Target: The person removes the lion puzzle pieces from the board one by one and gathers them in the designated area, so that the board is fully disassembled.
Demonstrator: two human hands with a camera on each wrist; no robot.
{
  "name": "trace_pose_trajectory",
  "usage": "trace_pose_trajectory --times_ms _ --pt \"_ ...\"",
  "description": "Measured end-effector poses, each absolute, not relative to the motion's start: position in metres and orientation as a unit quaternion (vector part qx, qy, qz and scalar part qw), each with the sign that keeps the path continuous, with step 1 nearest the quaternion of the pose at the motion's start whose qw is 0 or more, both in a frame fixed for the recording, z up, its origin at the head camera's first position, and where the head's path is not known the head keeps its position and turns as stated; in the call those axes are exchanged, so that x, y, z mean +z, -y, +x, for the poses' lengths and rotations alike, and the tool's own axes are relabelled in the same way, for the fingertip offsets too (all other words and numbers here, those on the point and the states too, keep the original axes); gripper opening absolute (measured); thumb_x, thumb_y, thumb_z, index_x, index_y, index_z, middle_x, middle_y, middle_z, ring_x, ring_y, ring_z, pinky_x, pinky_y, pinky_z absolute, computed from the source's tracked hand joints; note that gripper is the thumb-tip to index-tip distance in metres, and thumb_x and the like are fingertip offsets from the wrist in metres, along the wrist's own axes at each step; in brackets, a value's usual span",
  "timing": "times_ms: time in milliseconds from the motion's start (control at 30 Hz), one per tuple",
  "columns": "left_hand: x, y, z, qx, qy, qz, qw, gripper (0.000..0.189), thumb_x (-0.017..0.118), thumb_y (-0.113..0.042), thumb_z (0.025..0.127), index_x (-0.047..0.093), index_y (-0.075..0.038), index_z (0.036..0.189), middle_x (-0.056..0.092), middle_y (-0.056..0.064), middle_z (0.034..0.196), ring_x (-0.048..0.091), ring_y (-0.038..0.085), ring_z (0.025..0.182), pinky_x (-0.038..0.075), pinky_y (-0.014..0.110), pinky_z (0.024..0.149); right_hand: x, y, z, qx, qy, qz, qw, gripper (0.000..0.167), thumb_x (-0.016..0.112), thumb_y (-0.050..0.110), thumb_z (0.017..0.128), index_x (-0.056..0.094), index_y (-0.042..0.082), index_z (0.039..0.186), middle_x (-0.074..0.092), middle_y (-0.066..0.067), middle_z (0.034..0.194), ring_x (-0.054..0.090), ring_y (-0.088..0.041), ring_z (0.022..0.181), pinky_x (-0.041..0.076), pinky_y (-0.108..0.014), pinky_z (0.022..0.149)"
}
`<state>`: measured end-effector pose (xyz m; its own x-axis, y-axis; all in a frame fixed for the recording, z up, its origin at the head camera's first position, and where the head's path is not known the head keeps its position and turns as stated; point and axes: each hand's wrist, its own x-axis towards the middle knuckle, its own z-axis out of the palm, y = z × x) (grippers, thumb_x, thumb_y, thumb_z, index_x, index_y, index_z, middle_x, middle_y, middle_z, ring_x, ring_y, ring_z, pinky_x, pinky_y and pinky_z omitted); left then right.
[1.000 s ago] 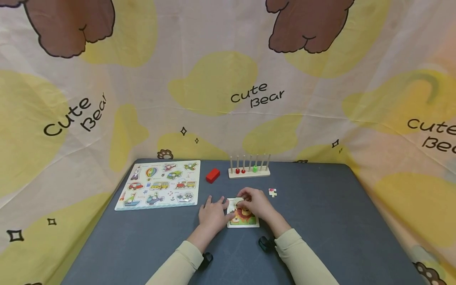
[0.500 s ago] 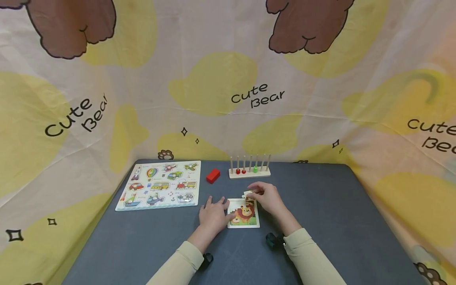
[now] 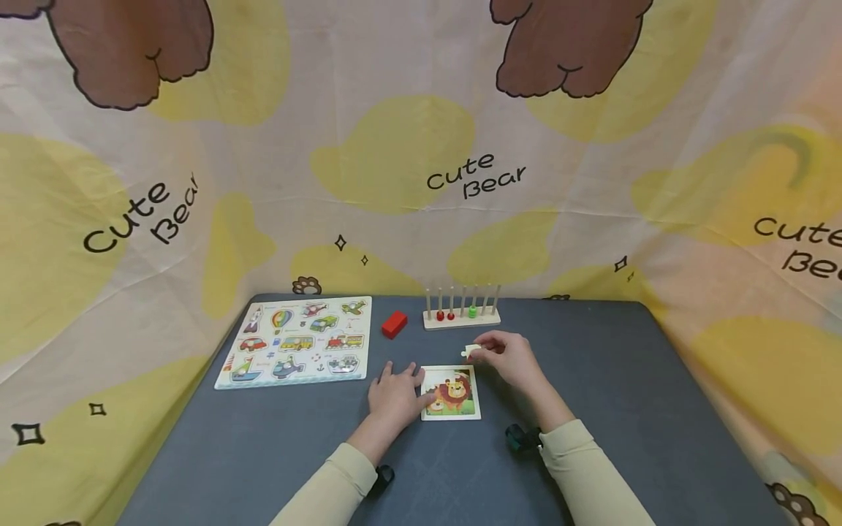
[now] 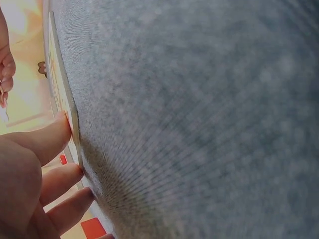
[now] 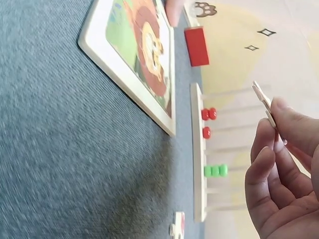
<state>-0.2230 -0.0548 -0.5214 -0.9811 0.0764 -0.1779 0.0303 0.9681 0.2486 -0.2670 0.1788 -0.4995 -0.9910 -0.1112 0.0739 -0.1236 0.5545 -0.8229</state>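
In the head view, a small framed lion puzzle (image 3: 454,394) lies flat on the dark table. My left hand (image 3: 392,394) rests at its left edge, fingers spread, with the thumb on the frame. Beyond the puzzle's upper right corner, my right hand (image 3: 511,358) pinches a pale jigsaw piece (image 3: 470,351) between thumb and fingertips. The right wrist view shows this piece edge-on, held above the table. A second jigsaw piece (image 5: 178,225) lies on the table there; in the head view it is hidden behind the right hand.
A vehicle peg-puzzle board (image 3: 296,343) lies at the back left. Beside it sits a red block (image 3: 395,324). A wooden peg stand (image 3: 462,319) with red and green beads is at the back. A bear-print cloth (image 3: 395,161) hangs behind the table.
From over the lion puzzle, my right hand has moved right and away from me, with the jigsaw piece coming into sight in its fingers. My left hand stays in place.
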Motion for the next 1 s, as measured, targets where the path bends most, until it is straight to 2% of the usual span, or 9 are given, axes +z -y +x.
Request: trace_pose_trajectory --times_ms 167,300,567,833,1000 --pt "-0.521 0.054 -0.223 0.129 -0.987 0.031 0.094 0.063 0.072 -0.056 0.086 0.061 -0.027 0.141 0.054 0.0 0.151 0.034 0.041 0.148 0.035 0.065 0.112 -0.497 -0.188 -0.267 0.472 0.879 0.059 0.007 0.022 0.081 0.024 0.087 0.077 0.013 0.106 0.075 0.0 0.088 0.067 -0.026 0.081 0.053 -0.031 0.069" --pt "-0.52 0.054 -0.223 0.127 -0.987 0.032 0.093 0.063 0.072 -0.057 0.086 0.061 -0.028 0.141 0.054 -0.001 0.151 0.034 0.04 0.148 0.035 0.065 0.111 -0.496 -0.195 -0.268 0.475 0.879 0.051 0.016 0.025 0.08 0.023 0.088 0.077 0.01 0.109 0.075 -0.004 0.091 0.069 -0.027 0.082 0.053 -0.031 0.068" --pt "-0.521 0.054 -0.221 0.13 -0.987 0.031 0.09 0.063 0.073 -0.056 0.085 0.062 -0.028 0.141 0.054 -0.001 0.151 0.034 0.04 0.148 0.036 0.065 0.111 -0.496 -0.208 -0.268 0.474 0.88 0.033 0.023 0.023 0.08 0.023 0.087 0.076 0.011 0.107 0.076 -0.004 0.09 0.069 -0.032 0.084 0.051 -0.03 0.066" --pt "-0.52 0.055 -0.222 0.124 -0.988 0.03 0.087 0.063 0.073 -0.057 0.085 0.062 -0.029 0.141 0.054 -0.002 0.151 0.034 0.039 0.148 0.036 0.064 0.112 -0.499 -0.223 -0.27 0.462 0.886 0.022 0.034 0.024 0.08 0.026 0.088 0.076 0.012 0.107 0.075 -0.004 0.093 0.064 -0.023 0.081 0.052 -0.03 0.069" --pt "-0.522 0.056 -0.223 0.126 -0.988 0.028 0.09 0.063 0.073 -0.056 0.085 0.061 -0.029 0.141 0.053 -0.002 0.151 0.034 0.039 0.149 0.035 0.064 0.112 -0.504 -0.236 -0.273 0.452 0.891 0.015 0.039 0.023 0.079 0.025 0.089 0.076 0.011 0.107 0.074 -0.006 0.094 0.065 -0.023 0.081 0.052 -0.028 0.068"
